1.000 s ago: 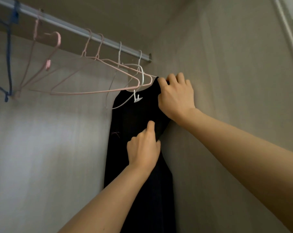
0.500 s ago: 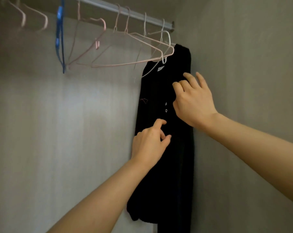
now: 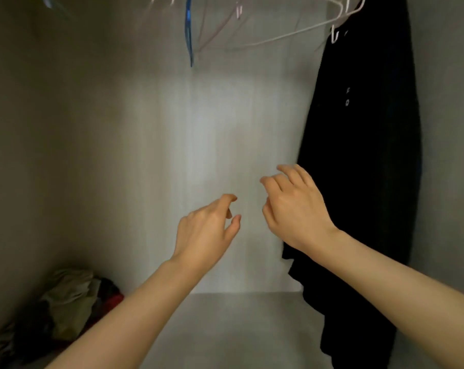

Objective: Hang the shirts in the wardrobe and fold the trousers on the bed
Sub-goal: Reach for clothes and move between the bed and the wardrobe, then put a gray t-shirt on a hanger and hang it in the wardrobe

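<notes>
- Head view, looking into the wardrobe (image 3: 198, 129); pale back wall, brightest in the middle.
- At the right, close against the side wall: black shirt (image 3: 364, 155), hanging full length from the top edge of the picture. Small pale letters on the chest. Hem uneven and bunched low down, near the wardrobe floor (image 3: 238, 328).
- Just beside the shirt's collar: white hanger (image 3: 334, 38), mostly cut off by the frame.
- Left of that, along the top edge: pink hangers (image 3: 292, 32), bare and blurred. Further left, a blue hanger (image 3: 189, 41), pointing straight down.
- Left hand (image 3: 206, 230): raised in front of the back wall, fingers loosely curled, thumb and forefinger apart, holding nothing, clear of the shirt.
- Right hand (image 3: 294, 209): raised just beside the shirt's left edge, fingers loosely bent, gripping nothing. Contact with the cloth impossible to tell.
- Both hands near each other, not touching.
- In the lower left corner, on the floor: heap of clothes (image 3: 73, 296), crumpled, olive with some red and dark cloth.
</notes>
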`<state>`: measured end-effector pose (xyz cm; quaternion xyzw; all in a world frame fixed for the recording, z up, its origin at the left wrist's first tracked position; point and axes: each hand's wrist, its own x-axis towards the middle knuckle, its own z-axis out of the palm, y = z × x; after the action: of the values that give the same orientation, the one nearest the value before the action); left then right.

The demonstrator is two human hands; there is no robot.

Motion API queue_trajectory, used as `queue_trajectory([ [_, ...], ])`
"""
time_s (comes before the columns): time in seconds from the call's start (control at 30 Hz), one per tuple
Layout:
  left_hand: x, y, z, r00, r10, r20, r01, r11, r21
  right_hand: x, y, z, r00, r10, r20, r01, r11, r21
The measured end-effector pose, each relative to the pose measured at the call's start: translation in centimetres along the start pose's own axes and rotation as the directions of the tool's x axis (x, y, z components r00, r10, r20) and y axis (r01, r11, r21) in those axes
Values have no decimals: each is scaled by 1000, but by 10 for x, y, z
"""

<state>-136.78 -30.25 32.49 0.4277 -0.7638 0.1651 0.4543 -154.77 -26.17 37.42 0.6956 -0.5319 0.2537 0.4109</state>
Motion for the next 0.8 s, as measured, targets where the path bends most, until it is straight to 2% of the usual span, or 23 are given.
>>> queue_trajectory([
  [0.17, -66, -17, -32, 985, -171, 34, 163, 973, 164, -27, -65, 33, 997, -82, 3, 77, 952, 295],
  [0.33, -129, -20, -80, 940, -339, 26, 313, 892, 325, -53, -133, 41, 976, -189, -107, 216, 814, 539],
  [0.57, -228, -5, -148, 861, -502, -85, 470, 719, 513, -96, -214, 17, 910, -363, -203, 379, 523, 763],
  [0.8, -324, 4, -207, 729, -652, -208, 628, 515, 584, -140, -299, -15, 836, -489, -250, 417, 268, 869],
])
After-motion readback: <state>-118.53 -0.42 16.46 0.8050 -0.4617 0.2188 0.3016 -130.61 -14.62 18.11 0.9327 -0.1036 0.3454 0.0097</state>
